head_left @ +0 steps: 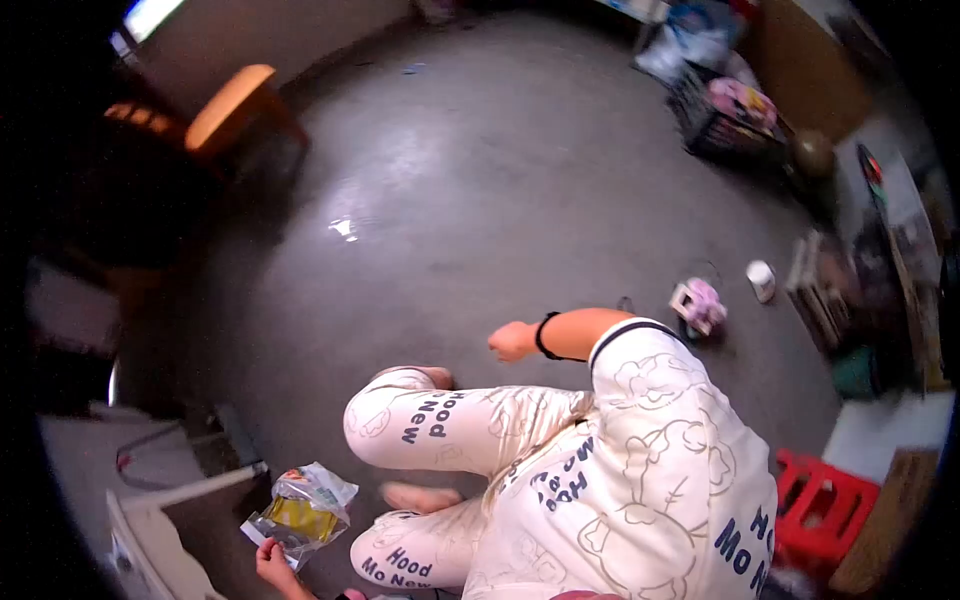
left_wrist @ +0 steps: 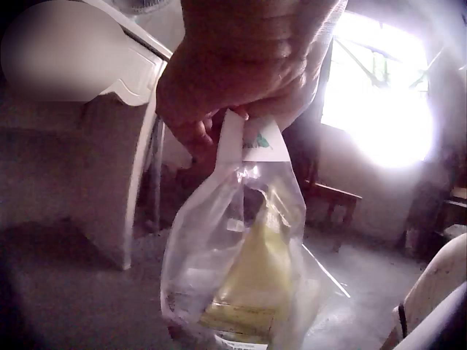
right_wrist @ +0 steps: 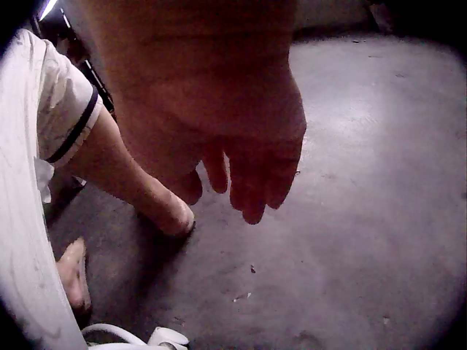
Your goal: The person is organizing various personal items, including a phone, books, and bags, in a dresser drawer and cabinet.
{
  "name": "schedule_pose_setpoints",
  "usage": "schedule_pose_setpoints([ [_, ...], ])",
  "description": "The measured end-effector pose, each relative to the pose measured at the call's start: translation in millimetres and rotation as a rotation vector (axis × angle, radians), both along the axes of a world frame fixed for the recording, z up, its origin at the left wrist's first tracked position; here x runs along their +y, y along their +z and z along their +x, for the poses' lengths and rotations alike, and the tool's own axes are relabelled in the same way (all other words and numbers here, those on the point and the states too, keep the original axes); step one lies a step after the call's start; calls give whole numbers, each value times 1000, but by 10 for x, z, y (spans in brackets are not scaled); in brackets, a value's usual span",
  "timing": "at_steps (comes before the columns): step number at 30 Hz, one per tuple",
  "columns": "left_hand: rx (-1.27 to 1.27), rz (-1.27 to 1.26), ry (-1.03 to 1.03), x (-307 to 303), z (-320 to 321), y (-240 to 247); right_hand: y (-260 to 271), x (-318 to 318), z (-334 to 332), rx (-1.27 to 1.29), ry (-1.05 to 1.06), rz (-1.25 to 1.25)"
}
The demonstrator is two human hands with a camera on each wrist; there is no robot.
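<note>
My left hand (head_left: 272, 562) holds a clear plastic bag (head_left: 328, 488) by its white top, low in the head view. In the left wrist view, the fingers of that hand (left_wrist: 244, 69) curl round the white strip, which bears a green leaf print, and the bag hangs below them. A yellow packet or sheet (left_wrist: 248, 284) shows through the see-through plastic. My right hand (head_left: 513, 341) hangs above the grey floor, in front of the bent knee. Its fingers point loosely down in the right wrist view, with nothing in its grasp (right_wrist: 219, 124).
A white cabinet or desk side (head_left: 150, 530) stands by my left hand. On the right are a red plastic stool (head_left: 825, 515), a pink and white item (head_left: 702, 306) and a white cup-like container (head_left: 761, 281). An orange chair (head_left: 232, 108) and a black crate (head_left: 712, 125) stand farther off.
</note>
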State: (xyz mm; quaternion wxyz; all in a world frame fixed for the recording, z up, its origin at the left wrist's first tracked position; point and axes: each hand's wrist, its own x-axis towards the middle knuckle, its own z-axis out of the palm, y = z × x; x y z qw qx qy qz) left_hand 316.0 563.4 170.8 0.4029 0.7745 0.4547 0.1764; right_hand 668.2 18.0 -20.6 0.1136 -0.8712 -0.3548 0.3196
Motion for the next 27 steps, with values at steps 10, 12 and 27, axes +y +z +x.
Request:
schedule_pose_setpoints([
  [10,4,0,-202,-51,302,-35,551,-78,-812,-25,-315,-108],
  [12,-23,-23,-192,-10,327,19,656,118,-766,-29,-427,-112],
  [27,-100,-16,-128,-681,314,642,1024,2789,170,-234,-261,97],
])
